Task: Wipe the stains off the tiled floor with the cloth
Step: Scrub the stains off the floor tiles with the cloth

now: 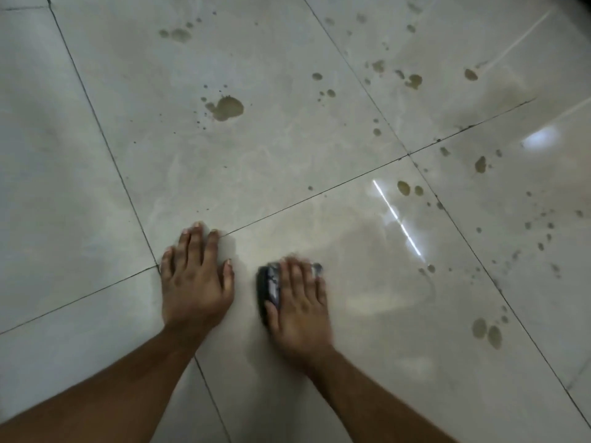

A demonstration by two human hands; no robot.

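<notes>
My right hand (299, 306) presses flat on a small dark cloth (268, 287) with pale patches, on the glossy tiled floor (96, 193). Most of the cloth is hidden under the palm and fingers; the hand is blurred. My left hand (195, 279) lies flat on the tile just to the left, fingers spread, holding nothing. Brownish stains dot the floor: a large blot (227, 108) far ahead, a pair of spots (487, 332) to the right of my right hand, and several more toward the upper right.
Dark grout lines (319, 193) cross the floor diagonally. A bright strip of light (398, 219) reflects on the tile to the right of the cloth, and a wet-looking sheen covers the tile around it.
</notes>
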